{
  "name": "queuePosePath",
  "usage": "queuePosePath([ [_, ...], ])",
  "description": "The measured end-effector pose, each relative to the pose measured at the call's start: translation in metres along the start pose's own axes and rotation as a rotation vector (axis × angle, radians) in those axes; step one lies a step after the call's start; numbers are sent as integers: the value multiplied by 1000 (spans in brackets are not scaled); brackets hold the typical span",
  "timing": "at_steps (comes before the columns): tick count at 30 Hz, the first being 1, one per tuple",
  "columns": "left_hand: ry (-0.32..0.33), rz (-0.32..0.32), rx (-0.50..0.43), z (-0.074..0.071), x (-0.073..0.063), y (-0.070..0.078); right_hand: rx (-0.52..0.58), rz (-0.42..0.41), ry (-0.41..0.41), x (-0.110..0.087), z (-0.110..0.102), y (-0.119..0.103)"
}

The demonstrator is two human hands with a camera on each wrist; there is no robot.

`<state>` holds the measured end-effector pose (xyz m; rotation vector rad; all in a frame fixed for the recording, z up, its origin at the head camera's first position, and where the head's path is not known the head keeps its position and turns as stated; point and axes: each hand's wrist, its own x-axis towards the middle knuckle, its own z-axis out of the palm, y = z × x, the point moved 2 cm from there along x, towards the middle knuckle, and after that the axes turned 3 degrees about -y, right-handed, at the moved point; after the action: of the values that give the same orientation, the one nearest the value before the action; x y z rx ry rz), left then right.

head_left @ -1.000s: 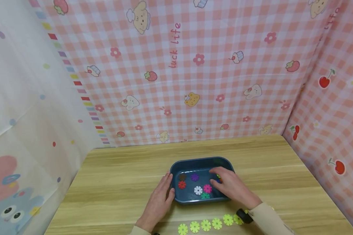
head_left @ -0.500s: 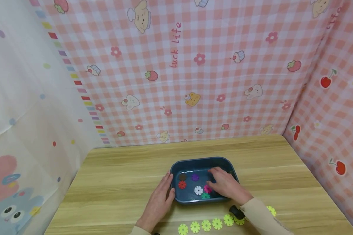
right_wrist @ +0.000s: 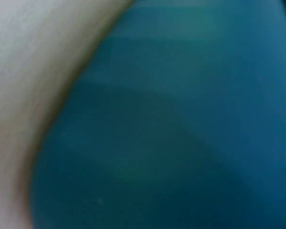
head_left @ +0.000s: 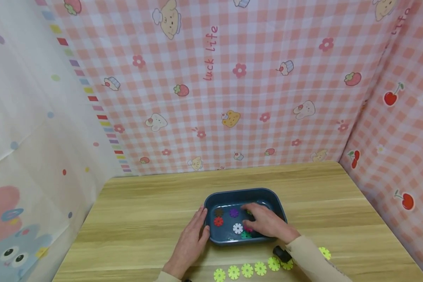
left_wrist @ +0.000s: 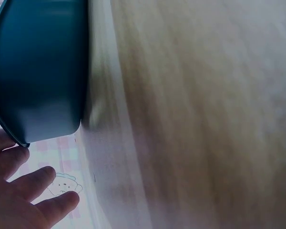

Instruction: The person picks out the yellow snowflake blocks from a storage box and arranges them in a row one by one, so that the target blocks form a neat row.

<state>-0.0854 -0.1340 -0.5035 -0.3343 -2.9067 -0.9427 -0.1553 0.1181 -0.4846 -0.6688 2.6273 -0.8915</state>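
Note:
A dark blue tray [head_left: 239, 192] holds several flat notched discs. Among them are a white disc [head_left: 237, 228], a red disc [head_left: 218, 221], a purple disc [head_left: 234, 212], a brown one and a green disc [head_left: 246, 235]. My left hand [head_left: 191, 239] rests against the tray's left edge, fingers extended; the left wrist view shows its fingertips at the rim of the tray [left_wrist: 43, 67]. Inside the tray's right half, my right hand [head_left: 269, 224] reaches down with thumb and fingers apart. It partly covers a pink disc and a yellowish one. The right wrist view is mostly blurred blue tray [right_wrist: 181, 119].
Along the near side of the wooden table [head_left: 144, 227] runs a row of yellow notched discs [head_left: 247, 270], partly hidden by the right sleeve and a black wrist device [head_left: 282, 253]. Another yellow disc [head_left: 325, 253] lies right of the sleeve. Patterned cloth walls [head_left: 211, 98] stand behind and beside.
My right hand has shifted left inside the tray, now overlapping the pink disc. More of the yellow discs show beside the sleeve. The left hand has stayed in place.

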Motion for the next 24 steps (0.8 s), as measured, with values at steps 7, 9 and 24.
queuePosePath([
  [7, 14, 13, -7, 0, 0, -1, 35, -119, -26, 4, -6, 1],
  [9, 12, 8, -12, 1, -1, -1, 47, -113, 5, 5, -8, 2],
  [24, 3, -11, -21, 1, 0, -1, -11, 35, 68, 20, -11, 15],
])
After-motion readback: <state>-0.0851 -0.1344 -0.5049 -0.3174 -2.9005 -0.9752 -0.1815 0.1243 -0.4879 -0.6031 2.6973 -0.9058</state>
